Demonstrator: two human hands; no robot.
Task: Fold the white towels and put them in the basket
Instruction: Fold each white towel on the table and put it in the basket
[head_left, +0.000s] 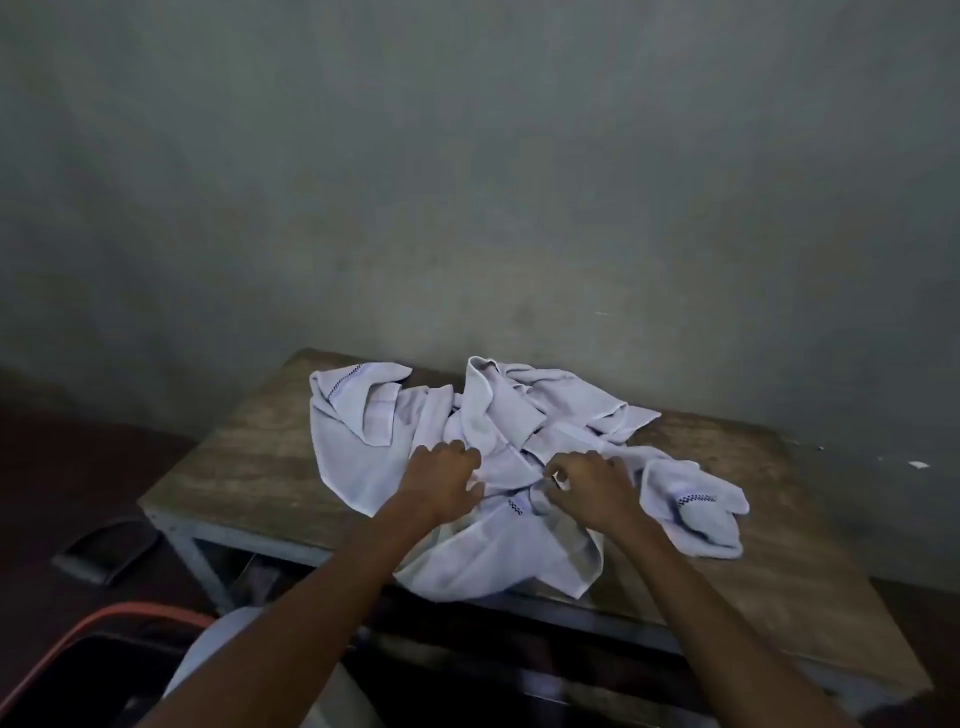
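A crumpled heap of white towels (498, 415) with small dark checked trim lies across the wooden table (244, 467). Both my hands are in the middle of the heap. My left hand (441, 478) has its fingers curled into the cloth of a towel. Just to its right, my right hand (587, 488) pinches a fold of white towel between thumb and fingers. One towel end hangs over the table's near edge (493, 571). The basket's orange rim (104, 629) shows at the lower left, below table height; its inside is dark.
A grey wall stands right behind the table. A dark flat object (104, 551) lies on the floor at the left. Bare tabletop shows on the left and at the right front. My light-clothed knee (218, 654) sits between basket and table.
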